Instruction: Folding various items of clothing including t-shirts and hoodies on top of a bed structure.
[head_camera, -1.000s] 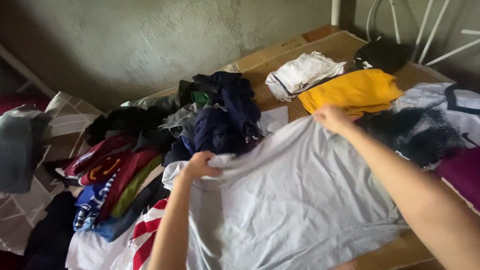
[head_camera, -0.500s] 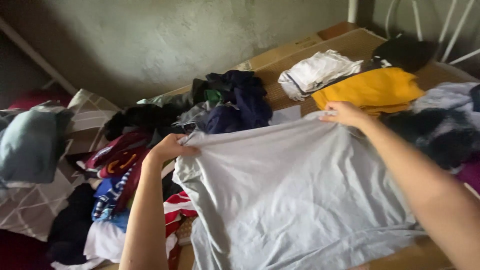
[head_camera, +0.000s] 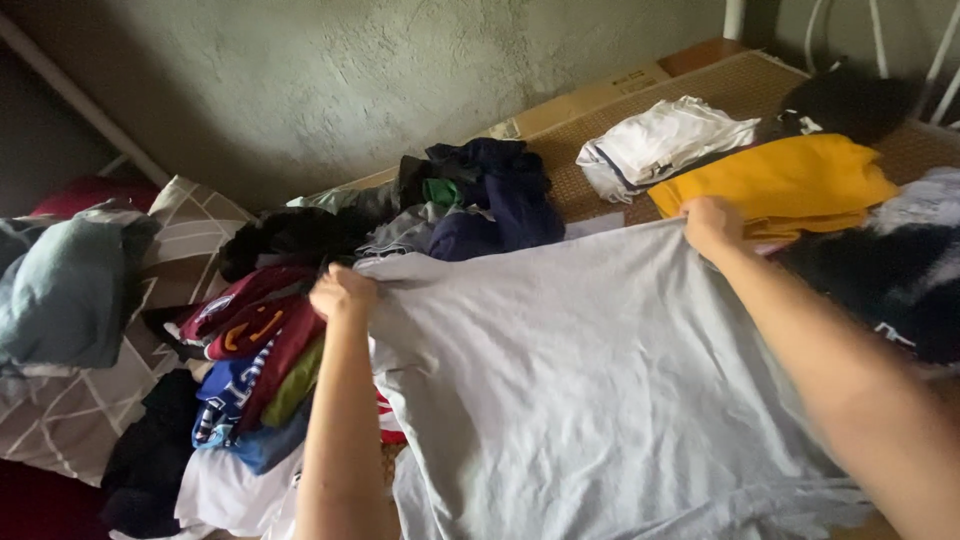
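Two bare forearms enter from the bottom edge. The left hand (head_camera: 343, 291) and its forearm show no sleeve, watch, bracelet or glove up to the frame edge. The right hand (head_camera: 711, 224) and its forearm are likewise uncovered, with no sleeve in view. No rings can be made out on either hand; the fingers are partly hidden in folds of cloth.

both hands, left hand (head_camera: 343, 291) and right hand (head_camera: 711, 225), grip a grey shirt (head_camera: 590, 380) spread flat.
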